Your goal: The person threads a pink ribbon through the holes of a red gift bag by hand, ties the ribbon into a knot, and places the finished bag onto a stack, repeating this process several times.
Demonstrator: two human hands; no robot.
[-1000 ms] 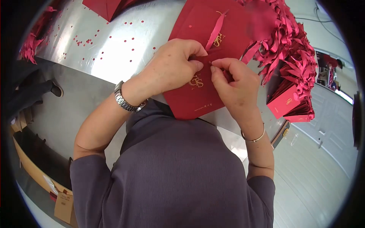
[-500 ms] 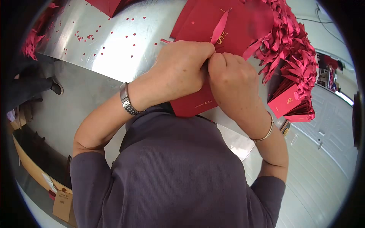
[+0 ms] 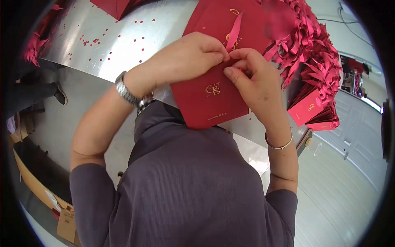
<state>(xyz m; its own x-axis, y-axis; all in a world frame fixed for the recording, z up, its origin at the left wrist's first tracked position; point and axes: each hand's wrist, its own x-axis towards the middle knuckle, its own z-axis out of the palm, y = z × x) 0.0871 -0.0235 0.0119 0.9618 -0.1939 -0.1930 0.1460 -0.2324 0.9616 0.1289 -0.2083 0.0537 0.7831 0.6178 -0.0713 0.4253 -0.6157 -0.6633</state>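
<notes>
A red paper bag (image 3: 210,103) with gold lettering lies at the metal table's near edge. At its top, a pink-red ribbon (image 3: 235,31) stands up from between my fingertips. My left hand (image 3: 191,57), above a metal watch, is closed in a pinch at the ribbon's base; the exact grip is partly hidden. Close beside it is my right hand (image 3: 259,78), its index fingertip touching near the ribbon's base. Thumb and index are apart there, with the other fingers curled behind. More red bags (image 3: 251,20) lie flat just beyond.
Bags with ribbons (image 3: 317,53) are heaped at the right, with upright bags (image 3: 306,111) below them. Small red paper dots (image 3: 94,41) are scattered over the metal table (image 3: 119,61). A red box-like item (image 3: 113,8) stands at the far edge. Another person's shoe (image 3: 61,95) shows at left.
Both fists have loosened and drawn slightly apart. My right thumb has come away from the index finger. More of the bag's front and its gold logo now shows.
</notes>
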